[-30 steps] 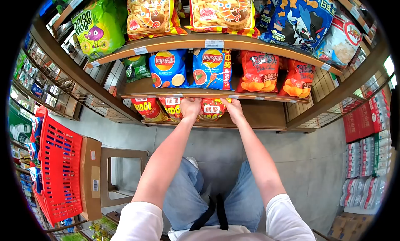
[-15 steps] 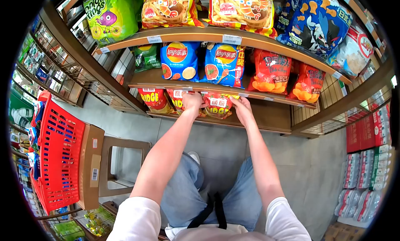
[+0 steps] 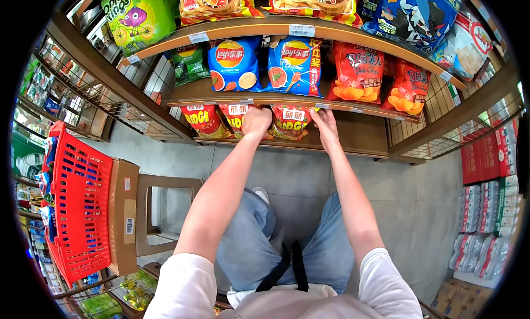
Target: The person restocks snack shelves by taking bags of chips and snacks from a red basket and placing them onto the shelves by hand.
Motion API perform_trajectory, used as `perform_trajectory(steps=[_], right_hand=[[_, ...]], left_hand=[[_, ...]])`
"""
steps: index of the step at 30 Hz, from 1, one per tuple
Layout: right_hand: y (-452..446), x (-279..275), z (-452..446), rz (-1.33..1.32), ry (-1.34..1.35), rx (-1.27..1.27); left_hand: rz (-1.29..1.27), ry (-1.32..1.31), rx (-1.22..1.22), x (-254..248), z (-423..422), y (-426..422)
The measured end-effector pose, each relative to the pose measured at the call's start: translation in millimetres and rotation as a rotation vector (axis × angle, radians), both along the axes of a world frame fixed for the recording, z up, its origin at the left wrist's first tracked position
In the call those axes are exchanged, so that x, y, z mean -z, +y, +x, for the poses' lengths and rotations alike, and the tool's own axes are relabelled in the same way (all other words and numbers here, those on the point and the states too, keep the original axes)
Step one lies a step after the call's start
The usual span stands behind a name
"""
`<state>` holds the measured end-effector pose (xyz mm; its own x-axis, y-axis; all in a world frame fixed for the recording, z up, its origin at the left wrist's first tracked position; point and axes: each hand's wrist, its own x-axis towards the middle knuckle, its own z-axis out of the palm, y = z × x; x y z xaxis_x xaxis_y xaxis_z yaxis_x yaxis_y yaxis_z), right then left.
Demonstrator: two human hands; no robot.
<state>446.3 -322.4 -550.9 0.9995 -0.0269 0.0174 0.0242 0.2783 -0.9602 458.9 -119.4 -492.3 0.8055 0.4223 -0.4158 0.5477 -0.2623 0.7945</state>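
On the bottom shelf stands a red and yellow chip bag [image 3: 291, 122] marked "RIDGE", upright, its top under the shelf above. My left hand [image 3: 257, 122] is closed at its left edge, with the fingertips largely hidden between it and the neighbouring bag. My right hand [image 3: 325, 124] pinches the upper right edge of the same bag with thumb and fingers. A second matching chip bag [image 3: 234, 120] is partly covered by my left hand. Further left is a third one [image 3: 203, 121], leaning against the second.
Blue Lay's bags [image 3: 234, 64] and red chip bags [image 3: 357, 73] fill the middle shelf [image 3: 221, 98]; large snack bags line the top one. A red basket [image 3: 83, 208] on a cardboard box [image 3: 122, 214] and a stool [image 3: 144, 214] stand left. Bottled water packs [image 3: 476, 255] are right.
The view has shifted, so the shelves appear higher. My right hand stays at the bag's right edge and my left at its left; the bag sits a little deeper under the shelf.
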Motion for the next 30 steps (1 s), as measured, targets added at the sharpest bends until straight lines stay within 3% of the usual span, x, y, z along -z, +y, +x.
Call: perform_trajectory(steps=[2, 3, 12, 16, 18, 20, 22, 25, 27, 28, 30], right_hand=[[-4, 2, -9, 0.011, 0.074, 0.049], [-7, 8, -13, 0.009, 0.072, 0.053], [-29, 63, -34, -0.470, 0.281, 0.223], [-26, 70, -41, -0.601, 0.236, 0.213], [-26, 90, -45, -0.645, 0.091, 0.174], [-22, 75, -53, -0.743, 0.214, 0.081], [-17, 55, -61, -0.780, 0.388, 0.020], [-12, -2, -77, -0.706, 0.494, 0.257], [-16, -37, -87, -0.697, 0.541, 0.263], [-19, -49, -92, -0.695, 0.561, 0.262], [-21, -81, -102, -0.734, 0.558, 0.260]], left_hand=[[0.239, 0.266, 0.412, -13, -11, -3], [0.191, 0.321, 0.502, -11, -18, -5], [0.432, 0.192, 0.846, 23, -5, -26], [0.611, 0.335, 1.079, 29, -8, -47], [0.754, 0.265, 1.110, 33, -26, -57], [0.742, 0.393, 1.249, 27, -40, -66], [0.636, 0.453, 1.109, 61, -55, -54], [0.681, 0.454, 1.072, 56, -59, -45], [0.521, 0.391, 1.137, 61, -62, -25], [0.512, 0.410, 1.145, 45, -65, -21], [0.209, 0.536, 1.075, 9, -69, -13]])
